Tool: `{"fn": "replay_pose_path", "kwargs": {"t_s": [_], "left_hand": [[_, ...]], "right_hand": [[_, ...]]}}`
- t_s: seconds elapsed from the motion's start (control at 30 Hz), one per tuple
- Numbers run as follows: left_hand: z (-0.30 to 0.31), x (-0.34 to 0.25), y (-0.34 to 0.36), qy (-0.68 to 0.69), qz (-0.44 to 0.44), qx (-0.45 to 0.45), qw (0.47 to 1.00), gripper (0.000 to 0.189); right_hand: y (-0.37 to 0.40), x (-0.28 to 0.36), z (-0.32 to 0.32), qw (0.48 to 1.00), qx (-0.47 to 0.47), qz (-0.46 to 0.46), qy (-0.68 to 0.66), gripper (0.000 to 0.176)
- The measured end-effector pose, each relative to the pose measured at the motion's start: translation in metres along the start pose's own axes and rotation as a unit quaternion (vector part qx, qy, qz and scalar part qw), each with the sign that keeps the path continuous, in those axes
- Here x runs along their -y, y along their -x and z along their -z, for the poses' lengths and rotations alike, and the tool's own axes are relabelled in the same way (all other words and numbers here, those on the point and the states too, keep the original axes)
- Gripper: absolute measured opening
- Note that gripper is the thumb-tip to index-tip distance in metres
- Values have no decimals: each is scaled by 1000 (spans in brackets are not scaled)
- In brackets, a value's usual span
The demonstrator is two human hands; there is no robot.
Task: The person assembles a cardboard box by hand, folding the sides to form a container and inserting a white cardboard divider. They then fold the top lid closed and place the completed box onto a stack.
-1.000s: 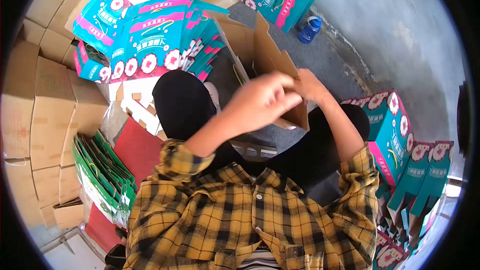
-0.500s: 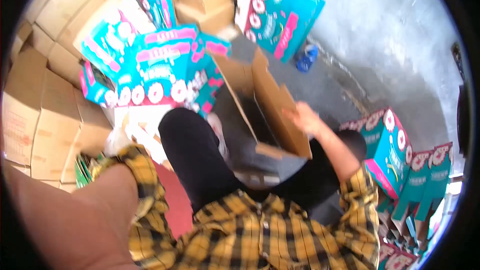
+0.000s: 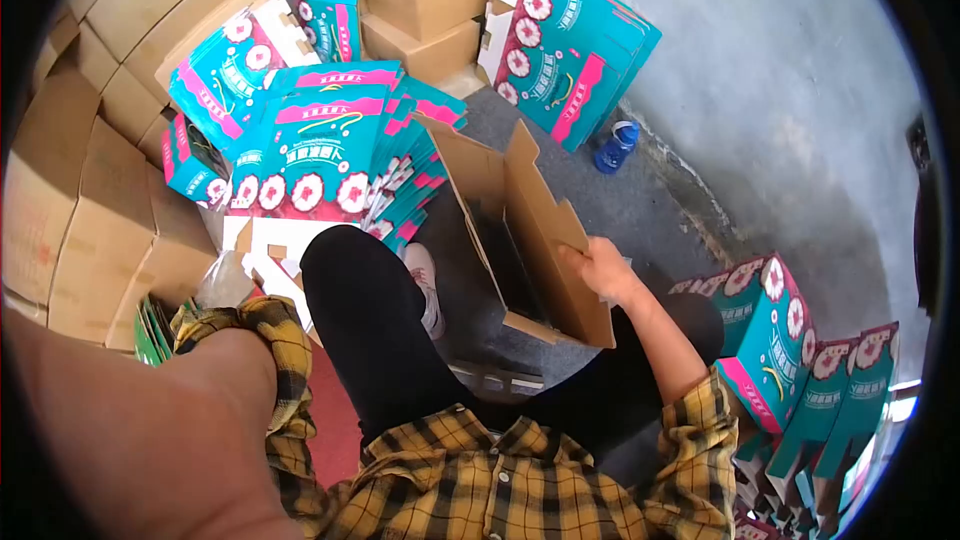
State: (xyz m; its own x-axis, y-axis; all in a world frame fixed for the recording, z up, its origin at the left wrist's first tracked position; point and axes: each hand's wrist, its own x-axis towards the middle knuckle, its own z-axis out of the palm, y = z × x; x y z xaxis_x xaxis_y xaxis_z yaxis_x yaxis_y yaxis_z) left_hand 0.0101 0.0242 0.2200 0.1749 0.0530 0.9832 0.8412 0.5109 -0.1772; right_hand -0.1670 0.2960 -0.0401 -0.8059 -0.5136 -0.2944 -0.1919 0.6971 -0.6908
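Note:
An open brown cardboard box stands tilted between my knees, its flaps up and its dark inside showing. My right hand grips the upper edge of its right side panel, with the thumb on the inner face and the fingers outside. On the left, my bare forearm fills the lower corner close to the camera. My left hand itself lies outside the picture.
Flat teal-and-pink printed cartons lie stacked ahead on the left, beside piled brown boxes. More printed cartons lean farther back near a blue bottle. Folded teal boxes stand at my right.
The view has shifted a little and become sharper. My right hand keeps its hold on the box, which appears slightly lower in the picture. My left forearm stays raised near the camera.

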Motion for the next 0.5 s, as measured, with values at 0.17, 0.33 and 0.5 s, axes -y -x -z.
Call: {"fn": "replay_pose_path", "kwargs": {"t_s": [0.17, 0.33, 0.5], "left_hand": [[-2, -4, 3, -24, -5, -26, 999, 43], [-28, 1, 91, -174, 383, 16, 907, 49], [-38, 22, 282, -79, 708, 177, 679, 58]], "right_hand": [[4, -4, 7, 999, -7, 26, -36, 32], [-4, -9, 0, 996, -61, 33, -59, 34], [-6, -1, 2, 993, -53, 16, -107, 35]]}}
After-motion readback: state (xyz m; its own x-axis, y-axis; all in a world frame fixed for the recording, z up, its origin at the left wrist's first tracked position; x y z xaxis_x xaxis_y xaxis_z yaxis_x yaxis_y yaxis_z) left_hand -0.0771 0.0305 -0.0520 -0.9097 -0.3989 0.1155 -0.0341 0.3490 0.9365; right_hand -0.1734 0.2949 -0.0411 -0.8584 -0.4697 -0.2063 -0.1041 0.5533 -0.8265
